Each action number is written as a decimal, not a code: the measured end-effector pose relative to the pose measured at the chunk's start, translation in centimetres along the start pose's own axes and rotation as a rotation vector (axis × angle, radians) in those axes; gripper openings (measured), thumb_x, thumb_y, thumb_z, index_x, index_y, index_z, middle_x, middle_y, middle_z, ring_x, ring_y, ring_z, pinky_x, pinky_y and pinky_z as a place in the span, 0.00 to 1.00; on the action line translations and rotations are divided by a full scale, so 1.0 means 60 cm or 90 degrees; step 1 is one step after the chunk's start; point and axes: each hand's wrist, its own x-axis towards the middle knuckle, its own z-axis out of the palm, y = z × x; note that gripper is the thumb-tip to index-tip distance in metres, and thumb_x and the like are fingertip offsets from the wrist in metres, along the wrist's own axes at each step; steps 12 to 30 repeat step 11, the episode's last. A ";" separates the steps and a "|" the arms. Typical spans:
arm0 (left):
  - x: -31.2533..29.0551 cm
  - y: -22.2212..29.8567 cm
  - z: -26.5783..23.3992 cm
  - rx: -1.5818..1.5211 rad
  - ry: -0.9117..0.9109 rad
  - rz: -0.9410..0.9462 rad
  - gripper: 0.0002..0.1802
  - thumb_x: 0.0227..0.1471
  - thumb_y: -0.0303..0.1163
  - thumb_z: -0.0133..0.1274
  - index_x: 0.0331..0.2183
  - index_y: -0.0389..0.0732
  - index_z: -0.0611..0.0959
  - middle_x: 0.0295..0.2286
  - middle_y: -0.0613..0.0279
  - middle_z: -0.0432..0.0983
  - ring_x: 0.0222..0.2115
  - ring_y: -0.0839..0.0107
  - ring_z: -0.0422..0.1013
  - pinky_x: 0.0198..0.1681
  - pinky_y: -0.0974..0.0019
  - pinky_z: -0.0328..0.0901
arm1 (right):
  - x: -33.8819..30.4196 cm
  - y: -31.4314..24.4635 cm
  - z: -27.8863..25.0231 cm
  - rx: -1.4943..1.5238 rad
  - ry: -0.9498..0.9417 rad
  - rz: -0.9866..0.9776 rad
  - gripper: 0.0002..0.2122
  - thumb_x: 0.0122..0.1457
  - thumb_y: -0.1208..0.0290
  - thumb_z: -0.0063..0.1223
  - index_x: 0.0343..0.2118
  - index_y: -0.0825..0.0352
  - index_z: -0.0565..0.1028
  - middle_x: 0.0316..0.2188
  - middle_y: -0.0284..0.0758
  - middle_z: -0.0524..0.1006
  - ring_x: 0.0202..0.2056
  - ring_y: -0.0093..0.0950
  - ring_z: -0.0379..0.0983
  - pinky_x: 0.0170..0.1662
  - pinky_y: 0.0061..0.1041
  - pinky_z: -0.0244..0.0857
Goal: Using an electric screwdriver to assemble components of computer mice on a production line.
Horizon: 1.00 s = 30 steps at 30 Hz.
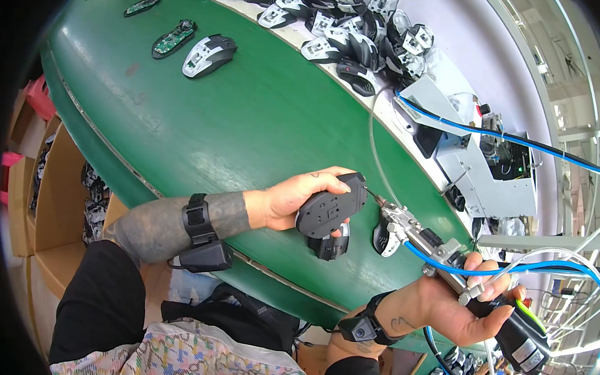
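My left hand (287,199) is closed around a black computer mouse (330,208), its flat underside turned up toward me. Fingers of my right hand (447,312) wrap around a power screwdriver (422,240) with a metal front end and a black body. The screwdriver's thin tip points left at the mouse's right end, very near it; whether they touch I cannot tell. Partly behind the held mouse, a dark mouse part (329,247) shows on the green conveyor belt (248,129). A black and white mouse (383,236) lies below the screwdriver's front end.
Up the belt lie a white-and-black mouse (210,56) and green circuit boards (174,39). Mouse shells (347,36) are heaped along the far edge. A grey machine (487,168) stands at right, and a blue hose (515,268) loops near my right hand. Cardboard boxes (66,194) stand left.
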 end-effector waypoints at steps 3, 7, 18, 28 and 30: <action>-0.002 -0.001 0.003 -0.009 -0.002 0.001 0.25 0.50 0.35 0.44 0.51 0.41 0.63 0.34 0.55 0.68 0.29 0.67 0.72 0.29 0.63 0.72 | -0.003 0.003 0.005 -0.004 -0.001 0.003 0.14 0.56 0.62 0.42 0.43 0.64 0.63 0.20 0.30 0.64 0.21 0.23 0.62 0.26 0.26 0.54; -0.009 -0.001 0.006 -0.059 -0.032 0.007 0.25 0.50 0.34 0.44 0.51 0.41 0.63 0.34 0.55 0.69 0.29 0.67 0.72 0.29 0.64 0.72 | -0.001 0.000 -0.002 0.013 -0.018 0.012 0.14 0.56 0.63 0.42 0.43 0.63 0.63 0.20 0.30 0.65 0.21 0.23 0.62 0.26 0.25 0.54; -0.006 0.001 0.005 0.003 -0.017 0.013 0.27 0.50 0.35 0.44 0.53 0.42 0.61 0.36 0.55 0.68 0.30 0.65 0.72 0.31 0.62 0.72 | 0.000 -0.002 -0.005 0.016 -0.016 0.007 0.17 0.56 0.60 0.42 0.46 0.63 0.61 0.21 0.32 0.66 0.22 0.25 0.63 0.27 0.27 0.54; -0.006 0.001 0.005 0.003 -0.017 0.013 0.27 0.50 0.35 0.44 0.53 0.42 0.61 0.36 0.55 0.68 0.30 0.65 0.72 0.31 0.62 0.72 | 0.000 -0.002 -0.005 0.016 -0.016 0.007 0.17 0.56 0.60 0.42 0.46 0.63 0.61 0.21 0.32 0.66 0.22 0.25 0.63 0.27 0.27 0.54; -0.006 0.001 0.005 0.003 -0.017 0.013 0.27 0.50 0.35 0.44 0.53 0.42 0.61 0.36 0.55 0.68 0.30 0.65 0.72 0.31 0.62 0.72 | 0.000 -0.002 -0.005 0.016 -0.016 0.007 0.17 0.56 0.60 0.42 0.46 0.63 0.61 0.21 0.32 0.66 0.22 0.25 0.63 0.27 0.27 0.54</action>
